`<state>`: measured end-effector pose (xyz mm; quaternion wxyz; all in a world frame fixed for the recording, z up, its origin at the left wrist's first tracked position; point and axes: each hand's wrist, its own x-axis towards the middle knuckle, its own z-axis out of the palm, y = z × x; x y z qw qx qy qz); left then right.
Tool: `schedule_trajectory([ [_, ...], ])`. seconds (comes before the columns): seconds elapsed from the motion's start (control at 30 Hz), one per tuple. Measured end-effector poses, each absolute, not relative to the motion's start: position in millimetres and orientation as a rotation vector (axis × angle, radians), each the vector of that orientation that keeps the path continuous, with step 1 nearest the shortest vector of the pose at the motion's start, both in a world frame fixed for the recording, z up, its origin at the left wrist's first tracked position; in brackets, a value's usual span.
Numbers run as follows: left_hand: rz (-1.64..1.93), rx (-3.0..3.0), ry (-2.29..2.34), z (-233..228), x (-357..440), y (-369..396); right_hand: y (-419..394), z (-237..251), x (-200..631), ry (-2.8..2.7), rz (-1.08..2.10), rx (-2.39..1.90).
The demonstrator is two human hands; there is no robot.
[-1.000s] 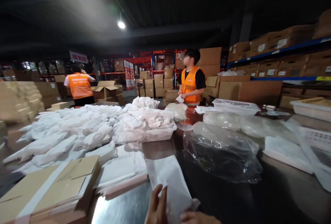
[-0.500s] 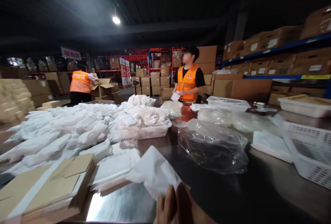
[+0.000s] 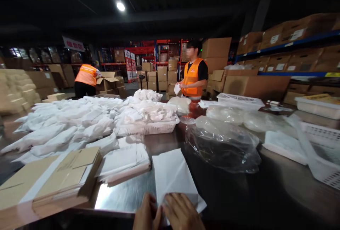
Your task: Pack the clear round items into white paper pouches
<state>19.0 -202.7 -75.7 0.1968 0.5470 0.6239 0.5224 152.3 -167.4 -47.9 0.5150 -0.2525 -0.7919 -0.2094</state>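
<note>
Cardboard sheets (image 3: 61, 177) lying flattened in a stack at the far left of the worktop (image 3: 124, 196), pale brown, edges slightly fanned. Heaping just behind them, a wide spread of white packets (image 3: 66, 124), spilling rightward into a white basket (image 3: 151, 127). Sitting next to the cardboard, a short stack of white mailers (image 3: 123, 162), corners roughly squared.

Lying flat near the front edge at centre, a white bag (image 3: 172, 177): rectangular, matte, smooth across most of its face, long side running away from the camera, near end bunching and creasing under the fingers, one corner poking out to the right.

Pressing down on that near end, left hand (image 3: 146, 216) coming up from the bottom edge, fingers close together and extended, tips touching the bag's lower left corner; flat rather than clenched, not closing round anything. Resting just beside it, right hand (image 3: 182, 212), palm down, fingers spread and slightly curled over the bag's lower edge, pinning it against the metal surface. Both touching each other at the thumbs' side.

Crumpling further right, a clear plastic bag (image 3: 223, 145), glossy and empty-looking. Standing beyond the worktop, a person in an orange vest (image 3: 193, 76), holding something small and white.
</note>
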Motion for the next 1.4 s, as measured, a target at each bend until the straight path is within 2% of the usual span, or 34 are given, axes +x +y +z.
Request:
schedule_trajectory([
  [0.17,1.363,1.074,1.459,-49,15,-212,-200,-23,154,-2.130,-0.049,-0.771],
  [0.3,1.383,0.895,1.295,-41,17,-212,-203,-17,152,-2.145,0.095,-0.834],
  [0.5,1.423,0.812,1.214,-40,23,-209,-201,-24,145,-2.159,-0.056,-0.817],
  [0.7,1.409,0.922,1.317,-48,16,-204,-197,-32,174,-1.960,0.168,-0.747],
  [1.13,1.404,1.077,1.361,-33,29,-212,-193,-24,158,-2.050,0.106,-0.811],
  [1.4,1.369,1.106,1.434,-31,32,-217,-196,-56,155,-2.059,-0.191,-0.769],
])
